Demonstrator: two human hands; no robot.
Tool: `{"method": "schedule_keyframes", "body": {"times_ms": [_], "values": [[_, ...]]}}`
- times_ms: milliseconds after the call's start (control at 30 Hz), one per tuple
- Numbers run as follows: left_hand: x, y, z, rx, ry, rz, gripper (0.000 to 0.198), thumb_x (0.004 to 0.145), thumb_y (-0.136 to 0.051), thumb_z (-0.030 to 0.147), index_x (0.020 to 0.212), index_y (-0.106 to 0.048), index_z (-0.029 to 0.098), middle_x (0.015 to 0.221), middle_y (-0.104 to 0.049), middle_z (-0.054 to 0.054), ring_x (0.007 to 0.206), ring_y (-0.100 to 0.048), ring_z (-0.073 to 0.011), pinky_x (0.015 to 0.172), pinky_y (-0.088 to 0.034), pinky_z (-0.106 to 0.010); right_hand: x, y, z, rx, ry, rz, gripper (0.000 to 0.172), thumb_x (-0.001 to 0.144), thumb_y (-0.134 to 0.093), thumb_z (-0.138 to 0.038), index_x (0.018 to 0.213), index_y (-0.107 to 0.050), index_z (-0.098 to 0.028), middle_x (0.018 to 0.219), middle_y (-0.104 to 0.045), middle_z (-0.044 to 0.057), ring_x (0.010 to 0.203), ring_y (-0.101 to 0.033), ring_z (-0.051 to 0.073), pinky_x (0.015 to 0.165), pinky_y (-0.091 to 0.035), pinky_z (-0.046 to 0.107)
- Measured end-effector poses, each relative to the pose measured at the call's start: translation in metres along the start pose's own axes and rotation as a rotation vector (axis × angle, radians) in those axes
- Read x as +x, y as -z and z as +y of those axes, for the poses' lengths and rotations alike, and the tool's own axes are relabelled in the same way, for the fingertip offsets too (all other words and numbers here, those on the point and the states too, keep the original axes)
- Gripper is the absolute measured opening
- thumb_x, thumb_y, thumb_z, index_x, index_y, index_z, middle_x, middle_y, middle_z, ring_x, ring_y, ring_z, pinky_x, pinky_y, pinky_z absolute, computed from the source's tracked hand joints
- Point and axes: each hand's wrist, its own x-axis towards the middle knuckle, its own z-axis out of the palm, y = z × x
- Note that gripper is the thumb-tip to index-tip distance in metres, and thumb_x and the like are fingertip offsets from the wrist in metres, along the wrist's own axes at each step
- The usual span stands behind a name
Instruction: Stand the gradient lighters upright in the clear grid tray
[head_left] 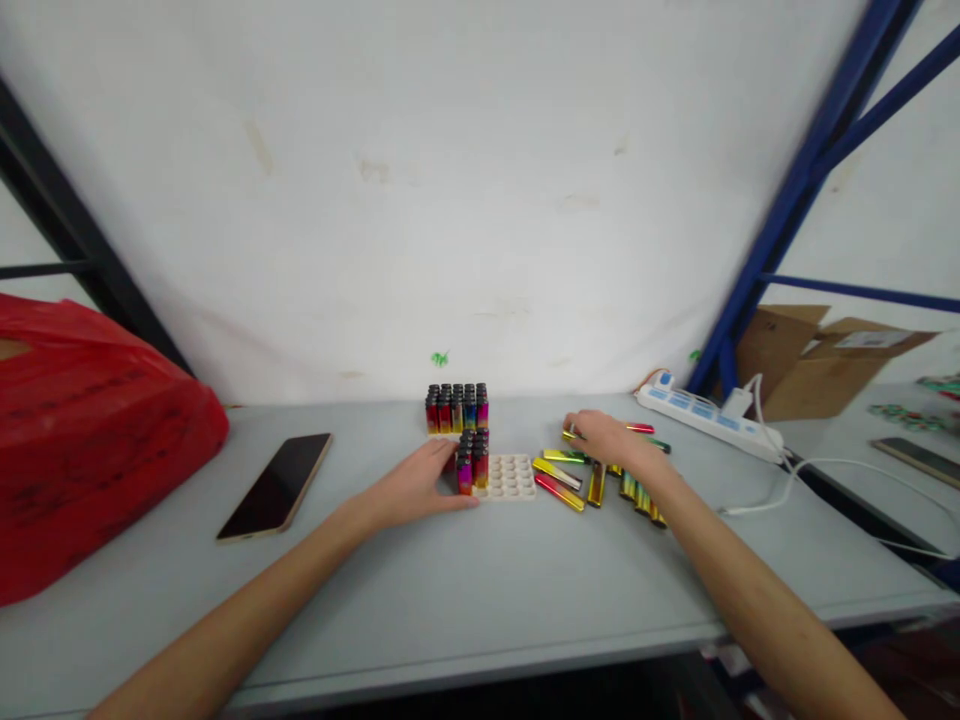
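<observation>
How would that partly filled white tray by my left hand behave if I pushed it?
The white tray would probably keep its shape, since its grid looks rigid. Its weight likely sits left, where the upright cylinders are grouped. Those tall, narrow pieces could wobble or tip with a jerk.

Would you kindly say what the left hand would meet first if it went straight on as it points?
The left hand would probably meet the dark-topped cylinders in the pale tray; whether it touches them is unclear.

Upright cylinders (481, 467) in pale tray (513, 479), loose cylinders (559, 493) alongside
</observation>
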Motion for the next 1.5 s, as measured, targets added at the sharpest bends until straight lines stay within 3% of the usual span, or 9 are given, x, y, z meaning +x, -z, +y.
{"method": "schedule_keyframes", "body": {"times_ms": [167,333,467,633,833,1067,1233,1367,1500], "values": [[0.000,0.000,0.000,0.020,0.012,-0.017,0.069,0.077,-0.082,0.065,0.126,-0.064,0.019,0.131,-0.069,-0.015,0.125,-0.065,-0.0394,0.112,-0.051,-0.050,0.005,0.001,-0.012,0.189,0.031,0.236,0.031,0.106,-0.052,-0.023,0.130,-0.069,-0.017,0.120,-0.070,0.015,0.087,-0.072,0.018,0.090,-0.049,0.030],[0.000,-0.001,-0.001,-0.018,-0.015,0.016,0.070,0.075,-0.084,0.064,0.126,-0.065,0.020,0.131,-0.071,-0.014,0.123,-0.066,-0.0397,0.111,-0.052,-0.050,0.011,-0.005,-0.024,0.627,0.110,0.433,0.025,0.088,-0.075,-0.037,0.105,-0.071,-0.019,0.097,-0.076,0.005,0.081,-0.070,0.018,0.083,-0.052,0.032],[0.000,0.000,0.001,-0.026,-0.002,0.000,0.071,0.076,-0.084,0.062,0.129,-0.065,0.018,0.133,-0.069,-0.015,0.125,-0.065,-0.0395,0.113,-0.050,-0.049,0.011,-0.011,-0.039,0.999,0.152,0.348,0.032,0.075,-0.081,-0.043,0.093,-0.071,-0.018,0.089,-0.075,0.005,0.075,-0.067,0.018,0.074,-0.053,0.032],[0.000,0.001,0.003,-0.037,0.010,-0.006,0.072,0.076,-0.084,0.060,0.131,-0.064,0.018,0.135,-0.069,-0.016,0.126,-0.064,-0.0394,0.114,-0.049,-0.050,0.006,-0.010,-0.054,1.216,0.142,0.200,0.035,0.078,-0.079,-0.042,0.102,-0.076,-0.017,0.090,-0.075,0.005,0.070,-0.065,0.016,0.072,-0.053,0.032],[0.000,0.001,0.004,-0.042,0.009,-0.011,0.069,0.077,-0.084,0.058,0.132,-0.064,0.020,0.137,-0.068,-0.015,0.128,-0.063,-0.0388,0.115,-0.048,-0.050,0.004,-0.012,-0.060,1.415,0.157,0.260,0.042,0.066,-0.091,-0.038,0.094,-0.065,-0.020,0.097,-0.075,0.004,0.074,-0.064,0.014,0.071,-0.051,0.030],[-0.001,0.001,0.002,-0.031,-0.028,-0.003,0.073,0.078,-0.083,0.060,0.135,-0.062,0.018,0.140,-0.067,-0.016,0.130,-0.063,-0.0385,0.116,-0.047,-0.050,0.000,-0.005,-0.064,1.273,0.126,0.238,0.043,0.078,-0.082,-0.057,0.092,-0.074,-0.017,0.077,-0.069,0.001,0.071,-0.056,0.014,0.071,-0.046,0.030],[-0.001,0.000,0.001,-0.035,-0.018,0.000,0.075,0.077,-0.084,0.060,0.136,-0.062,0.020,0.140,-0.067,-0.015,0.131,-0.062,-0.0386,0.117,-0.047,-0.050,0.000,-0.009,-0.068,1.347,0.165,0.093,0.057,0.078,-0.075,-0.074,0.083,-0.070,-0.018,0.082,-0.070,0.002,0.079,-0.064,0.017,0.080,-0.052,0.032],[0.000,0.001,0.002,-0.048,-0.011,-0.010,0.076,0.077,-0.084,0.060,0.137,-0.062,0.020,0.141,-0.067,-0.015,0.132,-0.061,-0.0389,0.118,-0.047,-0.050,-0.004,-0.010,-0.074,1.407,0.197,0.004,0.057,0.083,-0.071,-0.076,0.087,-0.067,-0.019,0.089,-0.075,0.006,0.082,-0.070,0.019,0.082,-0.056,0.035],[0.000,0.000,0.001,-0.064,-0.010,0.000,0.078,0.075,-0.085,0.058,0.139,-0.062,0.020,0.143,-0.066,-0.016,0.134,-0.060,-0.0400,0.118,-0.046,-0.051,-0.008,-0.004,-0.078,1.309,0.262,-0.003,0.054,0.081,-0.075,-0.071,0.080,-0.068,-0.018,0.076,-0.075,0.005,0.070,-0.067,0.018,0.071,-0.054,0.031]]}}
